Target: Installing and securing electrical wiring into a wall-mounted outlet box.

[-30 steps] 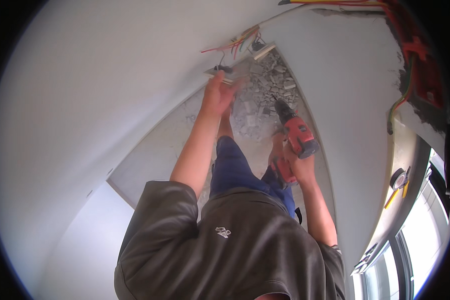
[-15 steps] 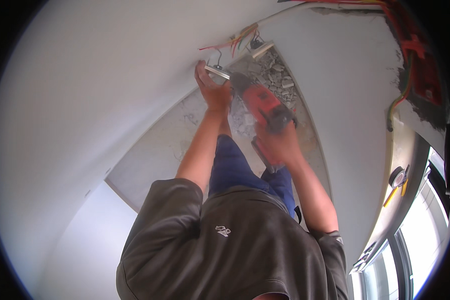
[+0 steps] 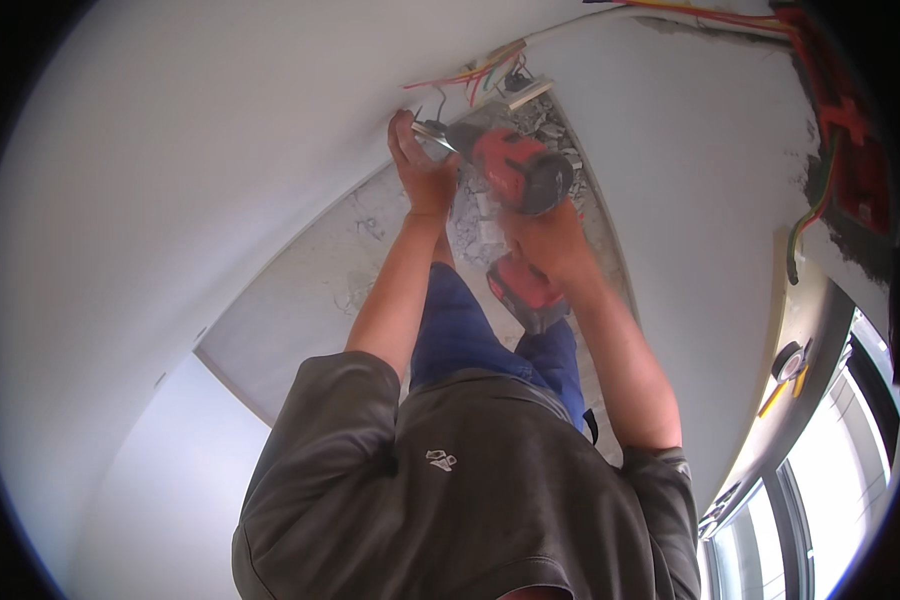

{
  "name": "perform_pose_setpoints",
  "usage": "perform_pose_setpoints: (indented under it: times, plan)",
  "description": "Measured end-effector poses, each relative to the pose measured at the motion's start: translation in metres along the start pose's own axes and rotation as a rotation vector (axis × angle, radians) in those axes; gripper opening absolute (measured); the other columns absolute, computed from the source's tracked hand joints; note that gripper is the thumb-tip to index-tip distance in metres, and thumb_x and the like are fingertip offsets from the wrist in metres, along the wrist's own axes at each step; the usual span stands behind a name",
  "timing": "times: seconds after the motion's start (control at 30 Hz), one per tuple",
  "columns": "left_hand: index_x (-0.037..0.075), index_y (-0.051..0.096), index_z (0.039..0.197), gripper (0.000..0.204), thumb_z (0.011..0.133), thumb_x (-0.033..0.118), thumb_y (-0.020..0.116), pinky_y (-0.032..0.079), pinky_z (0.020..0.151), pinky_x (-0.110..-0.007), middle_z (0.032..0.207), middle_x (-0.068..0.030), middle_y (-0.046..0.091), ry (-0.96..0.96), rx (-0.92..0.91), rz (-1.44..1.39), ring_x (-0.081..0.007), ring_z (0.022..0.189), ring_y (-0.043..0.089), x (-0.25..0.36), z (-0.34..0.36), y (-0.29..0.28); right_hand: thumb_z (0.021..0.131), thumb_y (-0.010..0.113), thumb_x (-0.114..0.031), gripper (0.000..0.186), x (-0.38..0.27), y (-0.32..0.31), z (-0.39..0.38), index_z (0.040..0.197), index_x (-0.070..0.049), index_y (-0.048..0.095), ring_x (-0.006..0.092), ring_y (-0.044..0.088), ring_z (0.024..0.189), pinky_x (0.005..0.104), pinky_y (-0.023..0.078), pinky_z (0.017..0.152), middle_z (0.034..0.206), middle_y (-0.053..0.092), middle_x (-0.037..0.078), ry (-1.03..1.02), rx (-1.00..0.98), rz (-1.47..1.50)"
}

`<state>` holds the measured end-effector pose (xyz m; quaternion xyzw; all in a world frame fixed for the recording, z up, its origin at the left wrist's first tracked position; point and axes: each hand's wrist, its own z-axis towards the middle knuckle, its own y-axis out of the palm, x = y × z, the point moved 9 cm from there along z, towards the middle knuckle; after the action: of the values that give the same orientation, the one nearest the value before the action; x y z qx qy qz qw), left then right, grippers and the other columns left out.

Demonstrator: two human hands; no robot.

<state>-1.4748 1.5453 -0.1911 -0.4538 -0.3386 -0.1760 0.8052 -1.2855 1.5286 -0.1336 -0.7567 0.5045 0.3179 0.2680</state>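
My right hand (image 3: 550, 240) is wrapped round the grip of a red and black cordless drill (image 3: 505, 165). The drill's battery hangs below the fist, and its dark nose meets a thin white plate (image 3: 432, 132). That plate looks like a socket or switch panel seen edge-on. Gripping it from the left side is my left hand (image 3: 422, 180), fingers up along its outer edge and thumb near the drill's nose. A dark cable (image 3: 440, 105) runs from behind the plate toward the wall. The drill's tip and any screw are too small to make out.
Loose coloured wires (image 3: 480, 80) stick out of the wall beyond the plate. Broken rubble (image 3: 550, 125) lies in the floor corner. At right are a red wiring box (image 3: 855, 170) with dangling wires, and a ledge with a tape roll (image 3: 788, 360) and a yellow-handled tool (image 3: 772, 400).
The drill has swung up and away from me, its nose now against the plate and its body turned more level. My left hand has stayed on the plate, nearly still.
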Motion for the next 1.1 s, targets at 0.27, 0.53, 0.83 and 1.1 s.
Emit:
perform_pose_setpoints:
  times: [0.27,0.53,0.83,1.1]
  plan:
    - [0.001,0.035,0.134,0.082,0.064,0.004,0.078,0.044,0.099,-0.042,0.132,-0.0209,0.041,0.026,-0.036,0.045,-0.0386,0.125,0.040,0.003,0.001,-0.002,0.077,0.062,-0.011,0.009,-0.017,0.003,0.006,0.082,-0.004,0.058,0.0106,0.051,0.045,0.0265,0.039,0.041,0.057,0.053,0.001,0.078,-0.042,0.108]
    - [0.001,0.041,0.129,0.064,0.071,0.002,0.068,0.045,0.099,-0.041,0.121,-0.0189,0.049,-0.311,-0.116,-0.205,-0.0380,0.119,0.046,-0.014,-0.060,0.022,0.078,0.064,-0.015,0.032,0.012,-0.025,-0.040,0.106,-0.001,0.062,0.0257,0.066,0.078,0.0382,0.051,0.071,0.080,0.067,0.015,-0.047,0.042,-0.224]
    - [0.007,0.042,0.136,0.073,0.078,0.039,0.073,0.046,0.094,-0.051,0.119,-0.0165,0.057,-1.607,-1.028,-0.885,-0.0318,0.110,0.058,-0.012,-0.179,0.038,0.081,0.062,-0.029,0.039,0.094,-0.111,-0.150,0.111,-0.004,0.060,0.0431,0.061,0.093,0.0477,0.049,0.080,0.093,0.065,0.025,0.177,0.152,-0.388]
    - [-0.003,0.027,0.143,0.097,0.070,0.035,0.080,0.038,0.104,-0.041,0.135,-0.0265,0.044,0.011,-1.053,-0.082,-0.0379,0.126,0.044,0.208,-0.070,0.043,0.081,0.055,-0.022,0.029,0.207,-0.184,-0.272,0.103,-0.003,0.059,0.0418,0.064,0.087,0.0506,0.050,0.077,0.090,0.066,0.026,0.354,0.349,-0.663]
